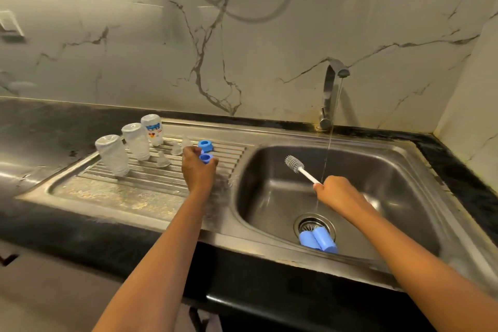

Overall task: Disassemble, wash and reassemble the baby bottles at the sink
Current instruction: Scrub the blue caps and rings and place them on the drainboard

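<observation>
Three clear bottle bodies (134,141) stand upside down on the ribbed drainboard (151,183). Beside them lie clear nipples (163,160) and a blue collar ring (206,145). My left hand (198,170) pinches a second blue collar ring (206,158) just above the drainboard's right part. My right hand (336,193) grips the white handle of a bottle brush (295,164) over the sink basin (390,183), bristles pointing up and left. Two blue caps (318,241) lie by the drain.
The tap (330,94) at the back of the sink runs a thin stream into the basin next to my right hand. Black countertop (40,127) surrounds the steel sink; a marble wall rises behind. Cables hang on the wall above.
</observation>
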### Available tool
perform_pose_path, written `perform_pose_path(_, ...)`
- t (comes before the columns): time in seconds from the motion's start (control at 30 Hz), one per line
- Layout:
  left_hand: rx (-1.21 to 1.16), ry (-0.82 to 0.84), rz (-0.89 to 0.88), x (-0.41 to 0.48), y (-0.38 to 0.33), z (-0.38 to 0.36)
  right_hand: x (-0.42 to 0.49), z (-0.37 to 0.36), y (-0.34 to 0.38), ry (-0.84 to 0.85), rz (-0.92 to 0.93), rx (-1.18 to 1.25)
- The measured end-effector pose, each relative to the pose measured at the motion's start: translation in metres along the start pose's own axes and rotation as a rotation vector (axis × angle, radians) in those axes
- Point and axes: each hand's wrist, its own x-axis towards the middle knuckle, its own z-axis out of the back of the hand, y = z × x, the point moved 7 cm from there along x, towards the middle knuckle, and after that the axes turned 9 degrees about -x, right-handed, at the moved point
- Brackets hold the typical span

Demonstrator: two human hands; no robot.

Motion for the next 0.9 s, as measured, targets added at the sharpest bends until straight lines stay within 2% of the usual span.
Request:
perform_pose_path(0.2,0.072,-0.059,0.061,0.016,0.023,0.034,0.007,-0.014,0.019,0.012,0.014,-0.022)
perform_pose_path(0.43,0.104,-0.027,0.109,0.02,0.031,0.037,0.011,-0.018,0.015,0.007,-0.005,-0.009)
perform_pose_path(0.63,0.166,-0.037,-0.028,0.007,0.001,0.013,0.012,-0.011,-0.011,0.015,-0.068,0.018)
perform_pose_path(0.77,0.152,0.084,-0.116,-0.008,-0.023,-0.033,0.014,0.0,-0.041,-0.014,-0.123,0.003)
perform_pose_path(0.9,0.12,0.248,-0.107,-0.027,-0.029,-0.084,0.018,0.006,-0.07,-0.029,-0.159,0.015)
